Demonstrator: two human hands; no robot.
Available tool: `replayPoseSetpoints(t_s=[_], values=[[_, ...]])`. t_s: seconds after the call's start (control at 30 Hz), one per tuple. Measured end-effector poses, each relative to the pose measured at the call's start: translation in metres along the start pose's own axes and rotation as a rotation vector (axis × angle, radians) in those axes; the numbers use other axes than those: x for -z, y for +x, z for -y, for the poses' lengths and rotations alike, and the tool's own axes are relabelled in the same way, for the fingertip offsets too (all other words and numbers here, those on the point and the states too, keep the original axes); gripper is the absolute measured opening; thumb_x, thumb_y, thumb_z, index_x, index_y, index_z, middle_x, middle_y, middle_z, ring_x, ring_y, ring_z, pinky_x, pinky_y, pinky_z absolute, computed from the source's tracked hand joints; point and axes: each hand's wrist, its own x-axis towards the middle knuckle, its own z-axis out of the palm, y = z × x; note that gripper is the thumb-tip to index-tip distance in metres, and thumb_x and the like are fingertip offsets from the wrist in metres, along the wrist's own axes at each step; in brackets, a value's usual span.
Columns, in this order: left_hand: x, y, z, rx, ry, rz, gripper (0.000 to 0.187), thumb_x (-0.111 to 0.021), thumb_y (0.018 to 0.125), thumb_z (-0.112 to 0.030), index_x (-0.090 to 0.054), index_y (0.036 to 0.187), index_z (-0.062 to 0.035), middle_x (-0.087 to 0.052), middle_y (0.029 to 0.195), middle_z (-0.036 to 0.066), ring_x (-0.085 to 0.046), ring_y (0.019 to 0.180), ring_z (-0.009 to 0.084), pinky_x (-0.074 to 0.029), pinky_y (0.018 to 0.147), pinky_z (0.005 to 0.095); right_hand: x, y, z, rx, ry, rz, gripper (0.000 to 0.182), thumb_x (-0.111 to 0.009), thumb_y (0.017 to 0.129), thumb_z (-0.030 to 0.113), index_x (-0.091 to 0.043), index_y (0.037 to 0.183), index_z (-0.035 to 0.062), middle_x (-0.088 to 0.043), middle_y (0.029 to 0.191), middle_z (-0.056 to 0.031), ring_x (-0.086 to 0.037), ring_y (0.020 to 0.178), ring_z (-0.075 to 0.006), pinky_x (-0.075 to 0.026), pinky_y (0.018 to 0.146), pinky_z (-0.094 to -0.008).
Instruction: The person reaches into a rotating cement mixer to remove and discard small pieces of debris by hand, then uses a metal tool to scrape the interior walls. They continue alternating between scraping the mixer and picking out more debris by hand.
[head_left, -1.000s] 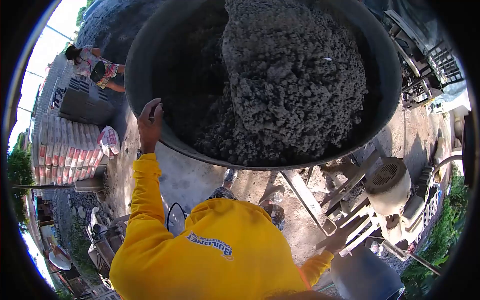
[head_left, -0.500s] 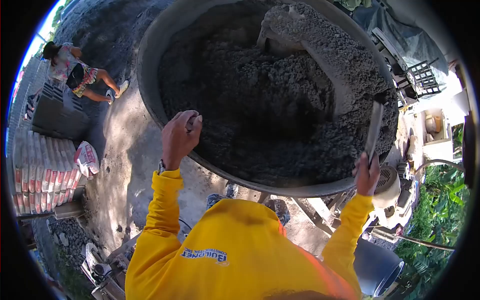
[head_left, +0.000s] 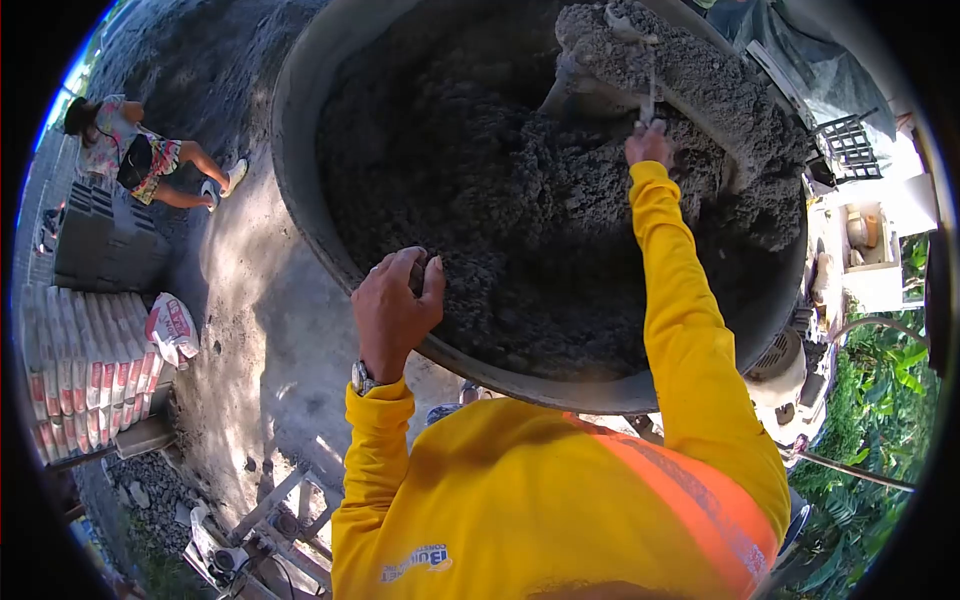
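Observation:
A large round metal drum (head_left: pixel 296 170) holds dark, crumbly wet mix (head_left: pixel 480 210). Inside it, a thick arm caked with the mix (head_left: pixel 700 90) curves across the upper right. My right hand (head_left: pixel 650 145) reaches over the drum, closed round a flat bar-like tool (head_left: pixel 651 100) whose far end lies against the caked arm. At the drum's near-left rim, my left hand (head_left: pixel 398 300) is raised with fingers curled round a small dark thing that I cannot make out.
A person (head_left: pixel 125 150) sits on stacked blocks (head_left: pixel 105 240) at the left. Below are stacked bags (head_left: pixel 90 370) and a loose bag (head_left: pixel 172 328). A metal frame (head_left: pixel 275 530) stands lower left. Plants (head_left: pixel 880 420) and a hose (head_left: pixel 860 470) are at the right.
My right hand has moved up and left with the tool, from the drum's right rim to the caked arm. My left hand has shifted slightly right and down. My body leans further right.

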Motion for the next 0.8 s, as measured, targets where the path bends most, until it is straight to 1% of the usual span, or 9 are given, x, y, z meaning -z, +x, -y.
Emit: replayPoseSetpoints(t_s=[0.07, 0.13, 0.23, 0.33, 0.4, 0.47, 0.57, 0.67, 0.8], values=[[-0.001, -0.001, -0.002, -0.007, 0.022, -0.002, 0.023, -0.067, 0.091, -0.025, -0.073, 0.100, -0.0052, -0.074, 0.099, 0.012, -0.072, 0.083, 0.0258, -0.059, 0.076, 0.0333, -0.051, -0.006, 0.020, 0.135, 0.136, 0.030, 0.036, -0.051, 0.098, 0.038, -0.044, 0.116, 0.0072, -0.065, 0.099, -0.0334, -0.061, 0.096, -0.0546, -0.050, 0.084, -0.0579], [0.000, -0.001, -0.005, -0.002, -0.034, -0.016, 0.023, -0.068, 0.090, -0.025, -0.073, 0.100, -0.0050, -0.074, 0.099, 0.012, -0.072, 0.083, 0.0261, -0.059, 0.076, 0.0337, -0.048, -0.017, 0.023, 0.090, 0.165, 0.016, 0.036, -0.050, 0.099, 0.039, -0.044, 0.117, 0.0083, -0.066, 0.100, -0.0318, -0.061, 0.095, -0.0540, -0.049, 0.081, -0.0588], [0.002, -0.001, -0.005, 0.017, -0.055, -0.023, 0.022, -0.068, 0.090, -0.025, -0.073, 0.099, -0.0049, -0.074, 0.097, 0.012, -0.072, 0.082, 0.0263, -0.058, 0.077, 0.0340, 0.009, 0.002, -0.024, 0.243, 0.015, 0.081, 0.032, -0.047, 0.100, 0.035, -0.045, 0.118, 0.0087, -0.067, 0.101, -0.0298, -0.062, 0.096, -0.0521, -0.049, 0.079, -0.0589], [0.002, 0.003, -0.007, 0.015, -0.039, 0.009, 0.021, -0.068, 0.089, -0.024, -0.073, 0.097, -0.0049, -0.074, 0.096, 0.012, -0.072, 0.081, 0.0262, -0.058, 0.076, 0.0341, 0.037, 0.038, -0.051, 0.241, -0.075, 0.068, 0.029, -0.046, 0.100, 0.034, -0.046, 0.117, 0.0103, -0.067, 0.101, -0.0289, -0.062, 0.098, -0.0509, -0.048, 0.082, -0.0580], [0.000, -0.001, -0.010, 0.013, -0.021, 0.026, 0.021, -0.068, 0.089, -0.024, -0.073, 0.097, -0.0052, -0.074, 0.094, 0.011, -0.072, 0.079, 0.0256, -0.058, 0.074, 0.0336, 0.036, 0.058, -0.045, 0.230, -0.045, 0.083, 0.035, -0.050, 0.098, 0.036, -0.050, 0.119, 0.0077, -0.066, 0.105, -0.0302, -0.060, 0.101, -0.0519, -0.047, 0.085, -0.0585], [-0.003, -0.001, -0.008, 0.025, -0.001, 0.009, 0.020, -0.068, 0.090, -0.024, -0.073, 0.097, -0.0056, -0.074, 0.093, 0.011, -0.072, 0.078, 0.0246, -0.058, 0.073, 0.0326, 0.040, 0.071, -0.040, 0.297, -0.143, 0.088, 0.033, -0.050, 0.099, 0.034, -0.050, 0.118, 0.0073, -0.066, 0.101, -0.0295, -0.060, 0.099, -0.0510, -0.047, 0.083, -0.0580], [-0.004, -0.002, -0.005, -0.008, -0.029, -0.007, 0.027, -0.069, 0.088, -0.029, -0.072, 0.100, -0.0047, -0.074, 0.092, 0.011, -0.071, 0.077, 0.0244, -0.057, 0.068, 0.0335, 0.054, 0.091, -0.056, 0.392, -0.191, 0.250, 0.030, -0.051, 0.099, 0.031, -0.049, 0.118, 0.0086, -0.066, 0.099, -0.0284, -0.061, 0.097, -0.0502, -0.048, 0.079, -0.0570], [-0.002, -0.003, -0.007, -0.009, -0.048, -0.009, 0.026, -0.069, 0.088, -0.028, -0.072, 0.100, -0.0052, -0.074, 0.092, 0.011, -0.071, 0.077, 0.0239, -0.058, 0.069, 0.0331, 0.116, 0.079, -0.037, 0.405, -0.269, 0.222, 0.029, -0.045, 0.102, 0.035, -0.046, 0.121, 0.0131, -0.066, 0.105, -0.0280, -0.061, 0.102, -0.0498, -0.048, 0.084, -0.0582], [-0.003, -0.004, -0.006, -0.022, -0.050, -0.037, 0.026, -0.070, 0.088, -0.028, -0.072, 0.101, -0.0055, -0.074, 0.092, 0.010, -0.071, 0.077, 0.0226, -0.057, 0.068, 0.0322, 0.115, 0.080, -0.032, 0.359, -0.433, 0.195, 0.031, -0.050, 0.099, 0.033, -0.051, 0.125, 0.0143, -0.067, 0.110, -0.0239, -0.063, 0.106, -0.0459, -0.050, 0.089, -0.0550]])
